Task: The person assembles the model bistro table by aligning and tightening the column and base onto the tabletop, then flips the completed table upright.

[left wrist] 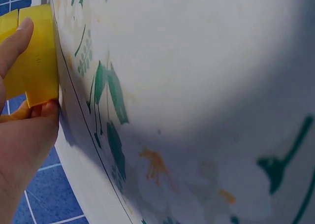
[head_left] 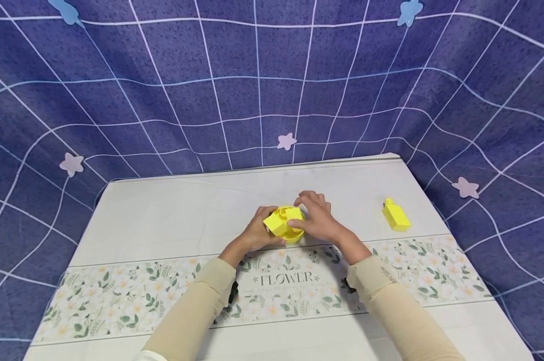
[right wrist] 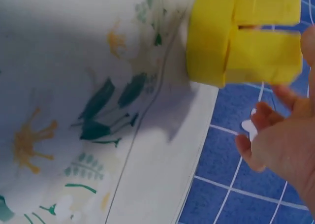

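Note:
A round yellow container (head_left: 294, 239) stands on the white tablecloth, with two yellow blocks (head_left: 277, 225) sticking up out of it. A small yellow ring-shaped piece (head_left: 283, 212) shows between them at the far side. My left hand (head_left: 256, 231) grips the container from the left, thumb along its near wall and fingers round the far side. On the right, my right hand (head_left: 318, 218) holds the right-hand block (head_left: 294, 215) between its thumb and curled index finger. In the right wrist view, both blocks jut well past the container's rim (right wrist: 209, 42).
A yellow bottle (head_left: 395, 215) with a narrow neck lies on the tablecloth to the right. A floral band (head_left: 163, 296) with the word FLOWER crosses the cloth in front of the container. Behind the table hangs a blue curtain (head_left: 235, 100) with a grid and stars.

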Demonstrator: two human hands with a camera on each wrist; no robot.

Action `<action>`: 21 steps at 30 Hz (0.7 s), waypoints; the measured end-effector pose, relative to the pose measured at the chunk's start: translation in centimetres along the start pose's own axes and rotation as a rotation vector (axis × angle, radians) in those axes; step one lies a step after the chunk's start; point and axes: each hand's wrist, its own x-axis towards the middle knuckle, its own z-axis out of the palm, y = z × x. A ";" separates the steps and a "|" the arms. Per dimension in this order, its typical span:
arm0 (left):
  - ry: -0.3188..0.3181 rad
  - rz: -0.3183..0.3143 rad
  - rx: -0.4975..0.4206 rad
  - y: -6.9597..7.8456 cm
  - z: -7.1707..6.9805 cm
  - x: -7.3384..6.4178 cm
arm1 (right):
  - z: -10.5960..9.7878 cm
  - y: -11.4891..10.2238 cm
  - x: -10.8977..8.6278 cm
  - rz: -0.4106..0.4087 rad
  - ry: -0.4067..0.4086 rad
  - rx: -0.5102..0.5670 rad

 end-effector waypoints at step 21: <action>0.011 -0.001 -0.008 0.0 0.0 0.0 | -1.4 0.5 -0.3 -0.041 0.013 -0.001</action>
